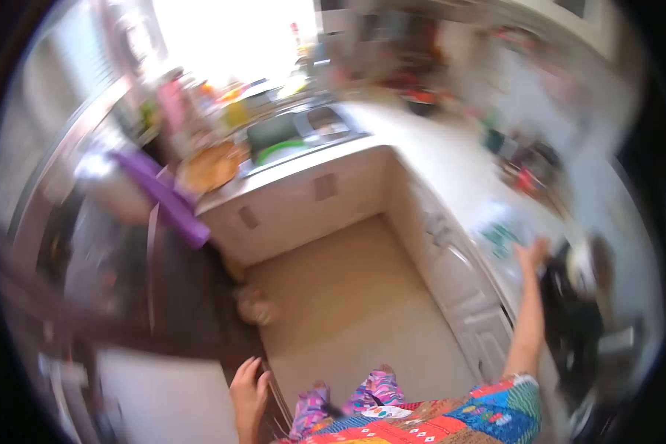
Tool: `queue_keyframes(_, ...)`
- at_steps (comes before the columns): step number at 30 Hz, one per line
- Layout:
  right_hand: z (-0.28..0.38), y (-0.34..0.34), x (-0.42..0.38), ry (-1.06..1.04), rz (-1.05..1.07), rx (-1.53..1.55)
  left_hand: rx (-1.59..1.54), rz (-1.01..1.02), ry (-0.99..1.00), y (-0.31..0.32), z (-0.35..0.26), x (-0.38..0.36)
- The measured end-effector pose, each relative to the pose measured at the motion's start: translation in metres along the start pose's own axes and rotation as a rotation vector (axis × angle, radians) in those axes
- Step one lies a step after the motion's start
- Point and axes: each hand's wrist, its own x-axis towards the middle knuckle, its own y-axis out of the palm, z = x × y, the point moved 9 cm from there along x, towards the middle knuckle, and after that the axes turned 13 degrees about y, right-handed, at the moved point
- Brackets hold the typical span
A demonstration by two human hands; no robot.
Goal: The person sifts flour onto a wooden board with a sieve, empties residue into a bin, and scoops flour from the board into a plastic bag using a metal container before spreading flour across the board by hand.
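Observation:
My right hand [533, 256] reaches out over the counter at the right, thumb and fingers apart, with nothing visible in it. Right by its fingertips lies a clear plastic bag [499, 231] with green print, blurred by motion. Close beside that hand, on its right, stands a dark appliance [574, 303], also smeared. Low in the view, my left hand [250, 388] hangs near the edge of a dark wooden cabinet, its fingers loosely stretched and holding nothing.
A pale counter [422, 152] runs from the sink [274, 140] along the right side, above white cabinets [459, 277]. A round wooden board [211, 167] leans left of the sink. Purple cloth [163, 198] hangs at the left. Tan floor [348, 296] lies between.

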Motion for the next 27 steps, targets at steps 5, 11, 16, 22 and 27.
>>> queue_keyframes(5,0.010,0.133,0.062,-0.388,-0.025,0.127,0.074,0.044,0.038,0.043,-0.062,-0.015)
queue_keyframes(11,0.174,-0.010,-0.270,-0.984,0.537,0.336,0.125,0.075,-0.116,0.072,-0.059,-0.059)
queue_keyframes(16,0.206,-0.054,-0.527,-1.508,1.128,0.294,0.105,-0.140,-0.246,0.043,-0.035,-0.097)
queue_keyframes(22,0.195,-0.242,-0.759,-2.356,1.415,0.398,0.335,-0.323,-0.495,-0.053,0.043,-0.190)
queue_keyframes(27,0.181,-0.325,-0.921,-2.616,1.413,0.407,0.380,-0.441,-0.731,-0.129,0.135,-0.306)
